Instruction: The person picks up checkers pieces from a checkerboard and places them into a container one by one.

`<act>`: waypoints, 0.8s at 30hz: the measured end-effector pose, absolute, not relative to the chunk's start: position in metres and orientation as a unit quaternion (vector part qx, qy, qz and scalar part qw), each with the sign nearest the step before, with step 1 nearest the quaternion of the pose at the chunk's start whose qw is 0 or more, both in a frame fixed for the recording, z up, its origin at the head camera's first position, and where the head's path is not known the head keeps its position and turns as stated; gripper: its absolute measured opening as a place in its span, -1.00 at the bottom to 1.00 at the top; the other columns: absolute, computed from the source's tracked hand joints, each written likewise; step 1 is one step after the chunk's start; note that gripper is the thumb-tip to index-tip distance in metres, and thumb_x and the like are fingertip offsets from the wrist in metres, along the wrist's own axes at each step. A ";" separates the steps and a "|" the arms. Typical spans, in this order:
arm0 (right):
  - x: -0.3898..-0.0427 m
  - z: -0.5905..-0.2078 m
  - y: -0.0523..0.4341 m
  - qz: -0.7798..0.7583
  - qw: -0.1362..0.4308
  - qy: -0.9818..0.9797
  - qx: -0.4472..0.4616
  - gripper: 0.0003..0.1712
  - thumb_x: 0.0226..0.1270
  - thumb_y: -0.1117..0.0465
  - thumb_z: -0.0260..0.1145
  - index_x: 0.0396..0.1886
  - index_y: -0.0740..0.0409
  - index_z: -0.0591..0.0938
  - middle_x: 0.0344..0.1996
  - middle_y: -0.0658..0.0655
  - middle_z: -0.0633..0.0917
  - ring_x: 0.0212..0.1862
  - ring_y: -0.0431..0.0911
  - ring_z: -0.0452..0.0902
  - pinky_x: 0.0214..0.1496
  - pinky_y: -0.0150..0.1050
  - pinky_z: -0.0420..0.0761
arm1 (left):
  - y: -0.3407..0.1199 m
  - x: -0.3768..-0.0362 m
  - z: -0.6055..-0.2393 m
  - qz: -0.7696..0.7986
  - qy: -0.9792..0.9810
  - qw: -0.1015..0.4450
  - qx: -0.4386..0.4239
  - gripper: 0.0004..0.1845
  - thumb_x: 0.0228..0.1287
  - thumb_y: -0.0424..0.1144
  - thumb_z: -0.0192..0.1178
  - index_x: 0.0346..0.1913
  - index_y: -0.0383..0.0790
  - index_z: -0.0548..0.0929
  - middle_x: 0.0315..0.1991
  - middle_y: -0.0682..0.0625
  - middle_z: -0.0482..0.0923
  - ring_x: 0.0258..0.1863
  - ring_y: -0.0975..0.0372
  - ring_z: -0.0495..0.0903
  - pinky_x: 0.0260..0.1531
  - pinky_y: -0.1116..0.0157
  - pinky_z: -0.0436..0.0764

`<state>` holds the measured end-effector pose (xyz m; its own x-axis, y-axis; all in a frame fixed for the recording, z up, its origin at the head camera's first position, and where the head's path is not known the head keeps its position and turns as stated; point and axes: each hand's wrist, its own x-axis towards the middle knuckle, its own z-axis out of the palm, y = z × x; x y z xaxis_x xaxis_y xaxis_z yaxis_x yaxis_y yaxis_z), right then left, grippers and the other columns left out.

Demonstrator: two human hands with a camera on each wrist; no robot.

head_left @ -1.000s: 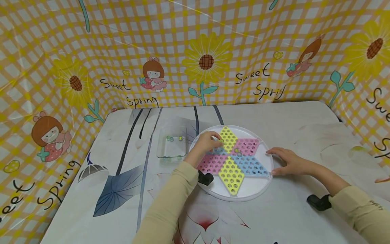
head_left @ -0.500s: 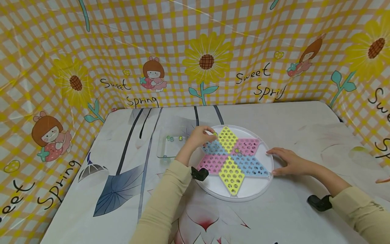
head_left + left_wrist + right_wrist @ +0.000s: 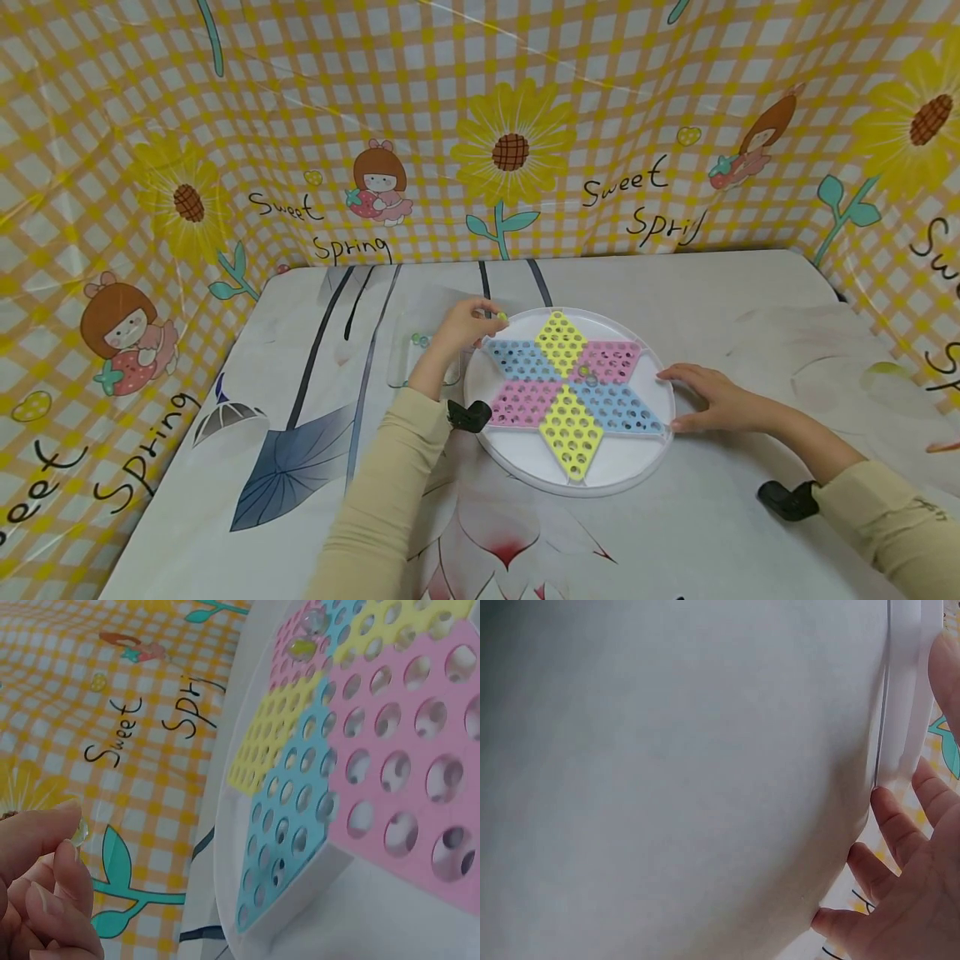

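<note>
Marble [image 3: 502, 317] pinched in left hand [image 3: 461, 327] at frame centre, likely bound for tray [image 3: 420, 357]; right hand [image 3: 708, 398] flat, steadying board [image 3: 570, 397].

Homely play corner where I sit, surface [image 3: 675, 533] under a flower-print cloth, yellow gingham backdrop [image 3: 480, 125] with sunflowers, cartoon girls and "Sweet Spring" lettering on three sides, star-shaped marble game board [image 3: 567, 398] before me

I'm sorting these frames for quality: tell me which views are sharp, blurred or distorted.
Head view: evenly lit, wide-angle bending at the edges, board sharp. Left wrist view: board crisp, fingertips with marble soft. Right wrist view: mostly a blurred white rim, too close to focus.
</note>
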<state>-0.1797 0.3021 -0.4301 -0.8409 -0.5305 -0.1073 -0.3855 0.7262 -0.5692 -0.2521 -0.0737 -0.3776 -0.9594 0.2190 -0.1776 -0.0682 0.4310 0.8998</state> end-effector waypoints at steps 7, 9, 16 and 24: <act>-0.179 -0.429 0.302 -0.272 0.138 0.921 -0.240 -0.20 -0.05 0.05 0.44 0.15 0.29 0.33 0.17 0.52 0.25 0.18 0.44 0.06 0.03 0.44 0.09 | -0.088 -0.250 -0.375 0.541 0.833 0.113 0.027 -0.74 0.15 -0.21 0.25 -0.11 -0.21 0.57 -0.54 -0.01 0.44 -0.64 0.25 0.38 -0.42 0.14 0.49; -0.179 -0.429 0.302 -0.273 0.139 0.921 -0.240 -0.20 -0.05 0.05 0.44 0.15 0.29 0.32 0.17 0.52 0.25 0.18 0.44 0.05 0.03 0.44 0.09 | -0.092 -0.250 -0.375 0.544 0.832 0.108 0.025 -0.73 0.15 -0.21 0.25 -0.10 -0.22 0.56 -0.56 0.00 0.42 -0.69 0.25 0.33 -0.49 0.18 0.44; -0.180 -0.431 0.303 -0.275 0.135 0.920 -0.244 -0.21 -0.06 0.06 0.44 0.15 0.28 0.33 0.16 0.52 0.26 0.17 0.44 0.06 0.03 0.43 0.09 | -0.106 -0.249 -0.374 0.552 0.828 0.098 0.009 -0.73 0.15 -0.22 0.25 -0.10 -0.22 0.56 -0.59 0.04 0.39 -0.77 0.31 0.25 -0.63 0.35 0.33; -0.180 -0.432 0.304 -0.272 0.136 0.921 -0.244 -0.21 -0.05 0.05 0.44 0.15 0.28 0.33 0.17 0.52 0.25 0.17 0.44 0.06 0.02 0.44 0.09 | -0.119 -0.249 -0.373 0.548 0.832 0.092 -0.007 -0.73 0.15 -0.20 0.25 -0.09 -0.21 0.56 -0.52 0.02 0.46 -0.73 0.25 0.29 -0.68 0.40 0.29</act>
<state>-0.1804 0.3035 -0.4317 -0.8434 -0.5241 -0.1186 -0.3758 0.7330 -0.5670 -0.2492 -0.1190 -0.3726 -0.9830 0.0887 -0.1608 -0.1126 0.4004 0.9094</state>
